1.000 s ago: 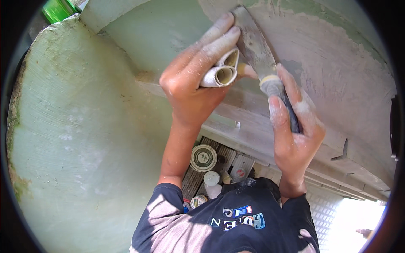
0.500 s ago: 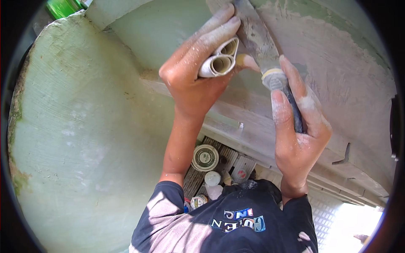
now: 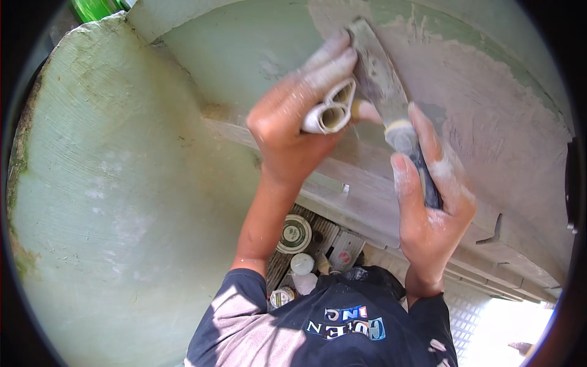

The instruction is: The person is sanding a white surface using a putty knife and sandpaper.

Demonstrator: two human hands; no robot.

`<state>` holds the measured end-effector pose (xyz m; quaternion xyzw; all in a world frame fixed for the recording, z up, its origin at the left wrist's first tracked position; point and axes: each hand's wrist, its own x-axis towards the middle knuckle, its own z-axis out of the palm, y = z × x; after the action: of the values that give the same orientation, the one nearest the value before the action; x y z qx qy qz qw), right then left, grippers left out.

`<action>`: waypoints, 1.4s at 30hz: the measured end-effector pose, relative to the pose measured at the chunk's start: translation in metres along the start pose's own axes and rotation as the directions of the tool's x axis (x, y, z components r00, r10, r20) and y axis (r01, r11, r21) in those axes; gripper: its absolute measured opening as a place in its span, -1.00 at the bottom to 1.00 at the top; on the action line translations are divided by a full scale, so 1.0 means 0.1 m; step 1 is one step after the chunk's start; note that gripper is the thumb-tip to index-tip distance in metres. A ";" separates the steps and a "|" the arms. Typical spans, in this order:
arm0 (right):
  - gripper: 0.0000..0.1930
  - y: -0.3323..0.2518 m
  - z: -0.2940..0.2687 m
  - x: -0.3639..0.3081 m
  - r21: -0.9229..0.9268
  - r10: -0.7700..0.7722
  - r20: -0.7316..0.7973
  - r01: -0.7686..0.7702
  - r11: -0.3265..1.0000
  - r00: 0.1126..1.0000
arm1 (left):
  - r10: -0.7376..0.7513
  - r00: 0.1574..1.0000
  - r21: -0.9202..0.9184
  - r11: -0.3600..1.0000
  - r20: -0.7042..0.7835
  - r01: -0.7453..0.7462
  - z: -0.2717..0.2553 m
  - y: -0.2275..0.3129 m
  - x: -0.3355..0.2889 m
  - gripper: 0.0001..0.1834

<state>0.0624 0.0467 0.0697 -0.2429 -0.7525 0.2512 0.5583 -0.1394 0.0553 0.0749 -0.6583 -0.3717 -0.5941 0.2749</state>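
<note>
My right hand (image 3: 439, 202) grips a putty knife (image 3: 379, 73) by its dark handle, the blade angled up and to the left. The blade is smeared with pale grey filler. Fingertips of my left hand (image 3: 282, 125) rest by the blade's left edge, near its end. The same hand is closed around a pale rolled sheet (image 3: 332, 115) with two open tube ends showing. White dust coats the fingers of both hands. Behind the knife is a green curved surface (image 3: 238, 55), partly covered with a greyish-pink filler layer (image 3: 489, 92) on the right.
A large green-painted curved panel (image 3: 122, 202) fills the left side. Below, a lidded bucket (image 3: 294, 234), a white tub (image 3: 302, 264) and a small jar (image 3: 282, 297) stand on slatted boards. A dark metal bracket (image 3: 491, 230) juts from a ledge at the right. Something bright green (image 3: 95, 8) shows at the upper left.
Both hands have come down a little in the view, with the putty knife between them. The left hand, still around the rolled sheet, has also shifted slightly right.
</note>
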 end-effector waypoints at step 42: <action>-0.58 0.22 0.03 -0.15 0.054 -0.010 -0.042 0.012 0.998 0.999 | -0.054 0.997 0.060 0.997 0.054 0.051 -0.03 0.12 -0.09 -0.37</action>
<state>0.0648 0.0533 0.0439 -0.2287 -0.7348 0.2634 0.5817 -0.1311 0.0448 0.0676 -0.6562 -0.4133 -0.5716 0.2680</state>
